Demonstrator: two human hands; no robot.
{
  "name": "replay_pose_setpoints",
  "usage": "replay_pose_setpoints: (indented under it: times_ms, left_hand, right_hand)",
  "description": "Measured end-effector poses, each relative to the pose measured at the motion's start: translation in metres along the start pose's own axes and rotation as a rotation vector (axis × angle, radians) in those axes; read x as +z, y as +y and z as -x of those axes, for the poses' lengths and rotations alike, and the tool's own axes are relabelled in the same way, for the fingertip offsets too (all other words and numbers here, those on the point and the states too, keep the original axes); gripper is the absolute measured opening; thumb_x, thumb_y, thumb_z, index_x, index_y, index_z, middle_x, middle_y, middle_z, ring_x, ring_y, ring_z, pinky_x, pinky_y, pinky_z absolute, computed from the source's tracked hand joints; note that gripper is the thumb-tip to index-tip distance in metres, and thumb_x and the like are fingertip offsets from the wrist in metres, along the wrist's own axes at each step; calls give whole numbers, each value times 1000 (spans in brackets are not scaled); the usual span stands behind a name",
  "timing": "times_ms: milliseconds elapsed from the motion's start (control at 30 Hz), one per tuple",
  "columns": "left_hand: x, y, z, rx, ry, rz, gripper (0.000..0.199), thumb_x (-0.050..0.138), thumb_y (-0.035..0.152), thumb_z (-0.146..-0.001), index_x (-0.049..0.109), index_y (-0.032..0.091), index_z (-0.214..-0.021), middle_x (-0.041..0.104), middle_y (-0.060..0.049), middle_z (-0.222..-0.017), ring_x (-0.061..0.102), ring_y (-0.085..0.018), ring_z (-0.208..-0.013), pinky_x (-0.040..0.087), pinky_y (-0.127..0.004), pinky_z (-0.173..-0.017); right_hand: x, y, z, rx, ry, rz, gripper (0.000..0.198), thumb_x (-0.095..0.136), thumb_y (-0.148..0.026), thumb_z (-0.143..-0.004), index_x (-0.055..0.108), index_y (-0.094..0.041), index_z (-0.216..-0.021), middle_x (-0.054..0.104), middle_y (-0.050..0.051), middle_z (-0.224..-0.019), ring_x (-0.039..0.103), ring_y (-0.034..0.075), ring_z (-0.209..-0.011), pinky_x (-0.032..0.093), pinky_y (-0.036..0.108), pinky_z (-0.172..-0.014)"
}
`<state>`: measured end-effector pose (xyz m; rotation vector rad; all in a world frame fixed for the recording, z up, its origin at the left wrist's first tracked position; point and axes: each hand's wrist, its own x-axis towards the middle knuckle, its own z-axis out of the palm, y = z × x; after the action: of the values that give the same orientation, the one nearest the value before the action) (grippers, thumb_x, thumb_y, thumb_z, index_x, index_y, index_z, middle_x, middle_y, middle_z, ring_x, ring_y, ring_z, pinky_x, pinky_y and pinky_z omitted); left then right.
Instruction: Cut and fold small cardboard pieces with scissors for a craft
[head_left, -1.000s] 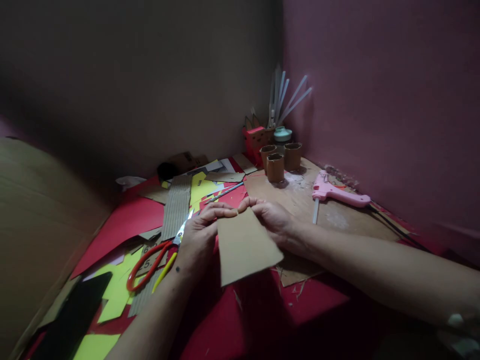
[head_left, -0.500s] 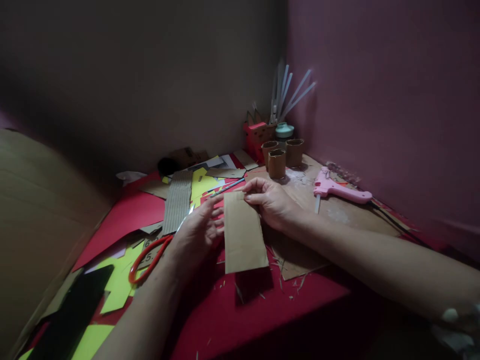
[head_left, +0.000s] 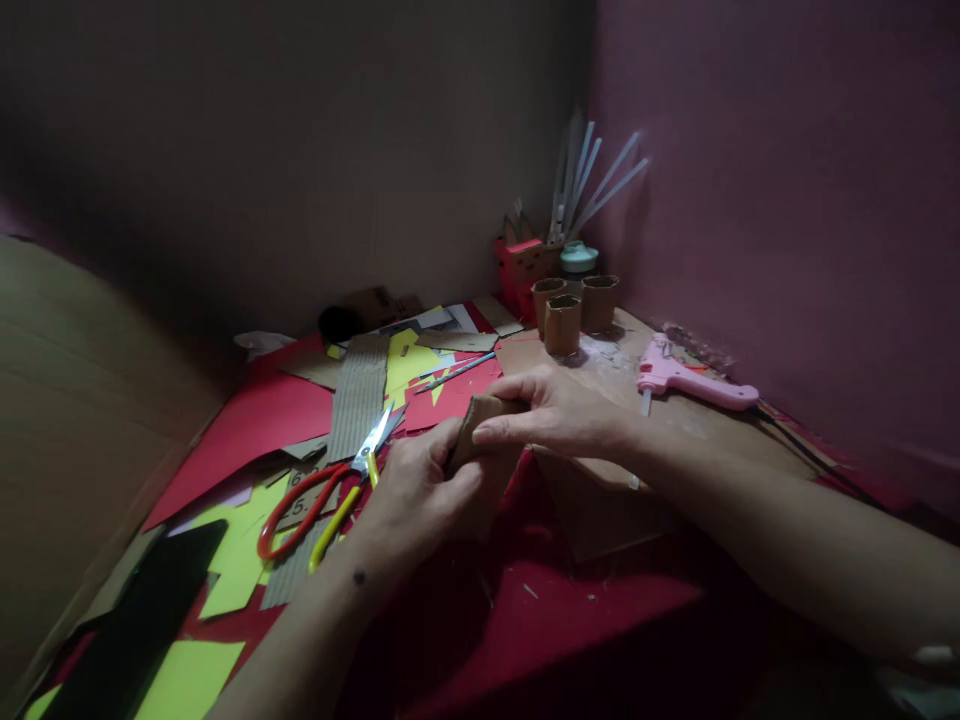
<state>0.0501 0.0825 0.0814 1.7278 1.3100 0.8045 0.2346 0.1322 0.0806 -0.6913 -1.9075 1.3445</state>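
The left hand (head_left: 424, 490) and right hand (head_left: 562, 415) pinch a card (head_left: 495, 485), seemingly curled but with no join visible, while three tubes (head_left: 562, 328) already stand formed beyond.

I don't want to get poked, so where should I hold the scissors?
Best by the red handle, probably coming from the left: its loop lies toward you, the blades point away, and the left hand is close on the right.

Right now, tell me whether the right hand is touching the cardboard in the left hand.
Touching. The head view shows it: the right hand has its grip closed on the cardboard, thumb laid across it with no gap showing.
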Motion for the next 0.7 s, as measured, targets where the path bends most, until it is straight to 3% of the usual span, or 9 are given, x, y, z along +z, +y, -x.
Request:
replay_pose_setpoints:
  times_ms: [167,367,467,567,700]
  left_hand:
    - [-3,-2,3,-114,-53,79,29,64,45,-75,57,18,-81,56,2,-65,52,-13,-54,40,-23,-47]
    - [-7,2,9,45,-27,-310,29,51,41,-85,62,17,-74,50,3,-58,46,-12,-53,34,-23,-48]
    - [-7,6,12,111,-49,-428,29,49,37,-87,63,17,-70,47,4,-55,42,-11,-51,31,-23,-48]
    - [-8,9,13,146,-127,-536,27,49,33,-88,67,16,-79,54,2,-60,45,-12,-53,33,-24,-52]
    - [-11,8,15,240,-153,-618,28,47,31,-90,69,19,-103,64,0,-66,50,-13,-55,35,-24,-55]
  right_hand:
    - [10,6,3,-47,50,-251,9,71,-25,-76,68,-16,-79,64,-2,-76,57,12,-72,43,25,-67]
    - [11,12,6,-21,34,-303,7,71,-20,-75,67,-16,-79,66,-1,-77,59,12,-75,46,26,-73]
    - [6,9,5,42,-60,-176,12,73,-20,-74,62,-16,-78,64,-2,-77,58,12,-75,46,25,-70]
    - [2,6,4,162,-229,-101,22,75,-22,-73,60,-16,-89,64,-1,-81,59,12,-76,48,25,-67]
    - [5,8,6,125,-402,-141,23,68,-26,-82,67,-15,-102,70,4,-97,64,15,-92,49,31,-86]
